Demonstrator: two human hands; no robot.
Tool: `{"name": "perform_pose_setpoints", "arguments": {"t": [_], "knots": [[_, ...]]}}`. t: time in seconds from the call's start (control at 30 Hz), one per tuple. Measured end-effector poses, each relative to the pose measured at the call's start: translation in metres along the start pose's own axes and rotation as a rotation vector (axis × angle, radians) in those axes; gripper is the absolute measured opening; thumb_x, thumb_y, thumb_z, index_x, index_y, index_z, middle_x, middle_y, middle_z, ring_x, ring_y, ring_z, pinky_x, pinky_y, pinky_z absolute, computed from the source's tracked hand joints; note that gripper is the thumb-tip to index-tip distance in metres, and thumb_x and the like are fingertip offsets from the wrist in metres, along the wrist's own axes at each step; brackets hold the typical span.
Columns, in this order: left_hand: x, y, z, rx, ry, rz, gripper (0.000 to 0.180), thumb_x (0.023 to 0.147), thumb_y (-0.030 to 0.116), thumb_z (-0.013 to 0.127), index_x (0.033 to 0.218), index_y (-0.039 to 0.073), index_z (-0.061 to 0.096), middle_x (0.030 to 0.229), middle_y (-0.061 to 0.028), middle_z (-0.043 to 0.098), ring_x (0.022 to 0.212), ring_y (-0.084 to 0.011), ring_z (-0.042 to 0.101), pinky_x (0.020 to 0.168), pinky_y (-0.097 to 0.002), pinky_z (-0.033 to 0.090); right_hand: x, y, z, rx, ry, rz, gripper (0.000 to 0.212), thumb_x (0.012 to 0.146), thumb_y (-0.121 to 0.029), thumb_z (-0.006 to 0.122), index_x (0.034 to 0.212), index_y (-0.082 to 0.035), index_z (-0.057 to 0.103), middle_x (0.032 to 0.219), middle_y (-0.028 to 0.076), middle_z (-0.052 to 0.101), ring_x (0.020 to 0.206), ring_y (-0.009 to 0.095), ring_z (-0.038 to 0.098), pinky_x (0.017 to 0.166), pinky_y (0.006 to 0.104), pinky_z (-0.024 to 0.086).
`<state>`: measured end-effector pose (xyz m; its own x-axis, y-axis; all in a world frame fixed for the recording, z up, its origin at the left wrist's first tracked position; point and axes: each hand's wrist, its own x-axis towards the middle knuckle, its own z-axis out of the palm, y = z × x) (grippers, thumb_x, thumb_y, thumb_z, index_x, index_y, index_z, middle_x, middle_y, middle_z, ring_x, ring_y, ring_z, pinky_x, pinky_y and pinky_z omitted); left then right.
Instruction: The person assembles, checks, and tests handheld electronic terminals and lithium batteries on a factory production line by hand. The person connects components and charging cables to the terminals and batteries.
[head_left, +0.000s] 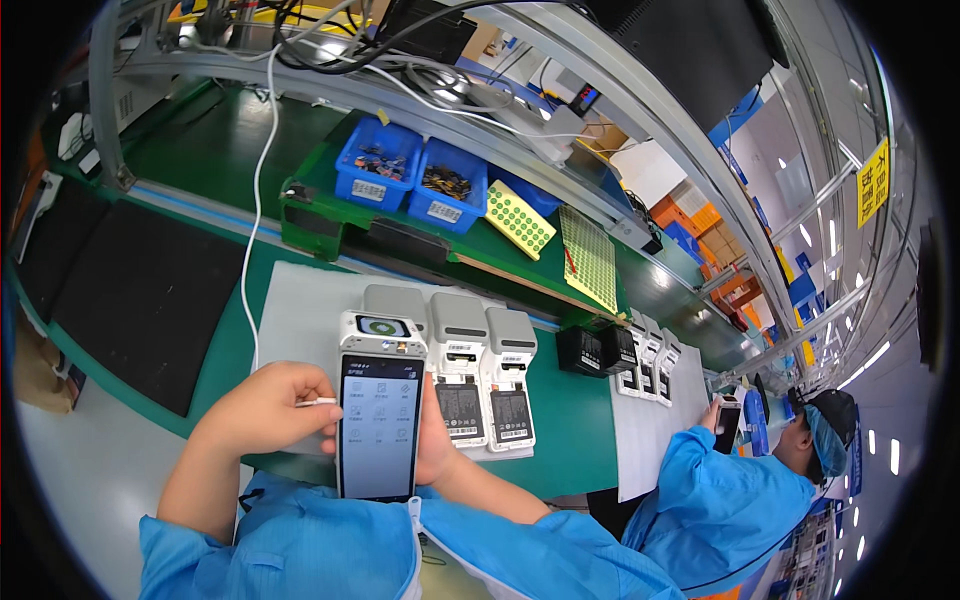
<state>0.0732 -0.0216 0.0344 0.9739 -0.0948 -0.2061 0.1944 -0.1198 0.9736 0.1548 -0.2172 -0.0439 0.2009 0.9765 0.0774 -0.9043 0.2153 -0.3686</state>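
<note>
My right hand [433,438] is wrapped around the right side of a white handheld terminal [379,425]. Its lit screen shows a grid of icons, and a round green mark sits in a small window on its top end. At the terminal's left edge, my left hand [268,402] pinches a thin white plug [318,402]; whether the plug is inserted I cannot tell. A white cable [262,170] hangs from the rack and runs down behind my left hand. Beside my right hand lie two grey-topped terminals [511,345] with exposed black batteries [510,413].
Blue bins [447,212] of small parts and a yellow tray [519,220] with green dots stand on the shelf. Black boxes [580,350] and more terminals [650,362] lie right. A co-worker in a blue sleeve [690,460] holds a device. A black mat [150,290] lies left.
</note>
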Motion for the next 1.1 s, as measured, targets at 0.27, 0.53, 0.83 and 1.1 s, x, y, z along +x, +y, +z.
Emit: {"name": "perform_pose_setpoints", "arguments": {"t": [0.27, 0.53, 0.83, 1.1], "knots": [[-0.011, -0.026, -0.011, -0.185, 0.015, 0.054, 0.01, 0.083, 0.006, 0.061, 0.079, -0.001, 0.058, 0.069, -0.004, 0.062, 0.064, -0.0065, 0.056, 0.055, -0.0224, 0.043, 0.013, 0.007, 0.015, -0.017, 0.089, 0.047, 0.095, 0.079, -0.079, 0.019, 0.137, -0.005, 0.034, 0.128, 0.021, 0.048, 0.112, 0.04, 0.051, 0.096, 0.0485, 0.041], [-0.022, -0.034, -0.079, 0.433, 1.017, 0.192, 0.022, 0.085, 0.005, 0.055, 0.106, 0.004, 0.063, 0.078, -0.0056, 0.057, 0.067, -0.0127, 0.051, 0.066, -0.0278, 0.043, 0.042, -0.007, 0.049, -0.512, 0.485, -0.042, 0.059, 0.093, -0.053, 0.041, 0.131, -0.008, 0.04, 0.111, 0.013, 0.058, 0.099, 0.022, 0.058, 0.082, 0.0372, 0.049], [-0.007, -0.071, -0.076, 0.882, 0.968, 0.391, 0.041, 0.088, 0.025, 0.056, 0.119, -0.002, 0.053, 0.131, -0.024, 0.043, 0.123, -0.0372, 0.04, 0.102, -0.0446, 0.032, 0.112, -0.009, 0.055, -1.891, 0.85, -0.014, 0.104, 0.069, -0.045, 0.068, 0.14, 0.007, 0.013, 0.109, 0.033, 0.054, 0.09, 0.042, 0.06, 0.076, 0.041, 0.051], [0.021, -0.072, -0.048, 0.082, 0.52, 0.216, 0.049, 0.096, 0.03, 0.041, 0.129, -0.007, 0.042, 0.124, -0.02, 0.052, 0.115, -0.0245, 0.05, 0.095, -0.0311, 0.039, 0.097, 0.011, 0.047, -2.171, 0.755, -0.146, 0.082, 0.074, -0.037, 0.067, 0.137, -0.001, 0.028, 0.098, 0.03, 0.057, 0.087, 0.042, 0.061, 0.075, 0.0441, 0.05]]}}
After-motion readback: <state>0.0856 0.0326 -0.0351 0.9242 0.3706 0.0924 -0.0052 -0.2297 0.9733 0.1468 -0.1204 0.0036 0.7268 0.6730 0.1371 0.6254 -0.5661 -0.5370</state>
